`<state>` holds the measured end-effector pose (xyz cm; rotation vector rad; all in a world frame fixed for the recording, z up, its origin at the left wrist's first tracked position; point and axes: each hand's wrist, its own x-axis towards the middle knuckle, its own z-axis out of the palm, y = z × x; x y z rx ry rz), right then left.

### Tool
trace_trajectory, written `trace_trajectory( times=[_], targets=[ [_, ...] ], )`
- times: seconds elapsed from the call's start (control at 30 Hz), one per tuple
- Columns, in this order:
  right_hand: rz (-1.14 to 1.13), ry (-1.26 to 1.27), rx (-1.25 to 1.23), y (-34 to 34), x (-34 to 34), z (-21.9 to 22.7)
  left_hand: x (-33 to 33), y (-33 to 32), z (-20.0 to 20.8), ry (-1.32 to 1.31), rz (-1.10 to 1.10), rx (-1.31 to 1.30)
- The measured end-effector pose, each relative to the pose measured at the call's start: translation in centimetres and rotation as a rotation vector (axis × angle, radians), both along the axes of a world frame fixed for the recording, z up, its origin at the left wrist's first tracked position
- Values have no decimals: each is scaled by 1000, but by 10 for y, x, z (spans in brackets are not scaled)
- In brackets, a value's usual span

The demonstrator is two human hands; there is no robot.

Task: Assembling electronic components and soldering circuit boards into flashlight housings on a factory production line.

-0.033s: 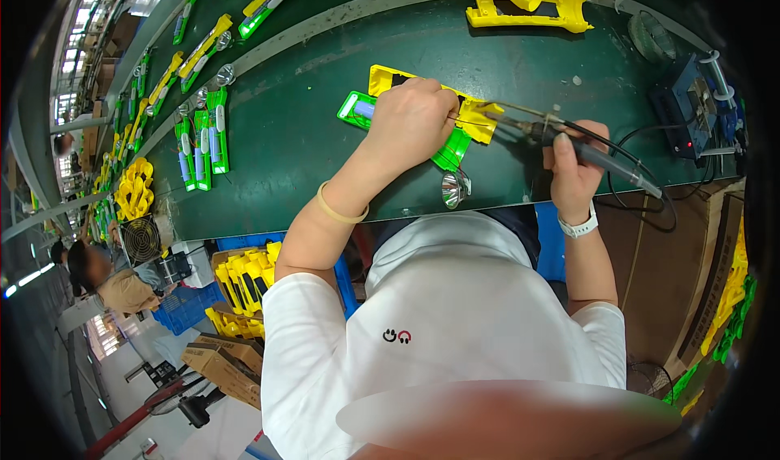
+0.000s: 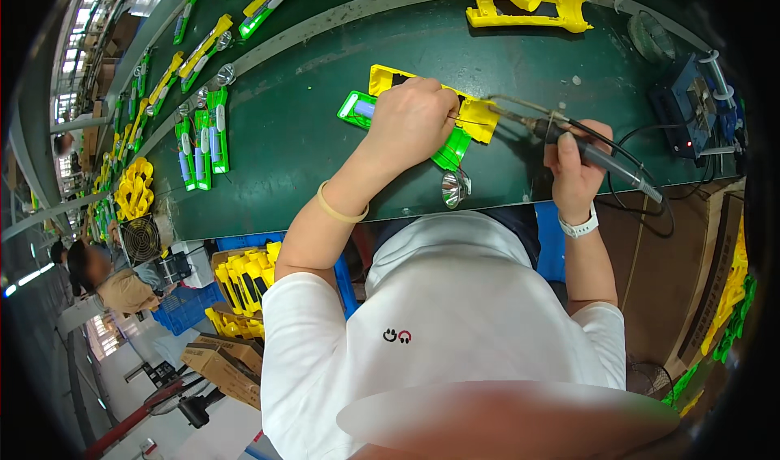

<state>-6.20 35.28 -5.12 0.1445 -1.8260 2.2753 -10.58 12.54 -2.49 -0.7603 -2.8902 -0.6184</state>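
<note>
My left hand [image 2: 413, 123] is closed over a yellow plastic housing [image 2: 479, 129] and a green flashlight body [image 2: 451, 151], pinching a thin dark wire [image 2: 471, 121] that runs right across the yellow end. A pale blue cylindrical cell [image 2: 363, 108] shows at the green body's left end. From its lower end hangs a silver reflector [image 2: 453, 190]. To the right, my right hand [image 2: 578, 164] is wrapped round a black-handled soldering iron [image 2: 597, 155] with a thin metal tube alongside. The iron's tip points left, close to the yellow housing; whether it touches cannot be seen.
A blue soldering station [image 2: 676, 131] with a solder spool stands on the right, its cables looping near my right wrist. Yellow housings [image 2: 528, 23] lie at the back. Green flashlight bodies [image 2: 201, 147] lie left, beside a belt of more parts. A person [image 2: 122, 277] sits far left.
The soldering iron and my right hand have shifted slightly right, drawing the tip back a little from the wire. My left hand and the parts under it have not visibly moved.
</note>
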Motion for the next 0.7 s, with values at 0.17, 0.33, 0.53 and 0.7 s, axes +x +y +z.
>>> trace_trajectory(
  times=[0.17, 0.33, 0.53, 0.7],
  targets=[
    [110, -58, -69, -18, -13, 20, 0, 0, 3, -24, 6, -23],
    [164, -113, -65, -38, -33, 12, -1, 1, 3, -51, 18, -35],
    [136, -83, -97, -37, -32, 1, -2, 3, 6, -111, 38, -71],
    [161, -75, -35, -37, -33, -4, -1, 5, 6, -122, 82, -85]
  ],
)
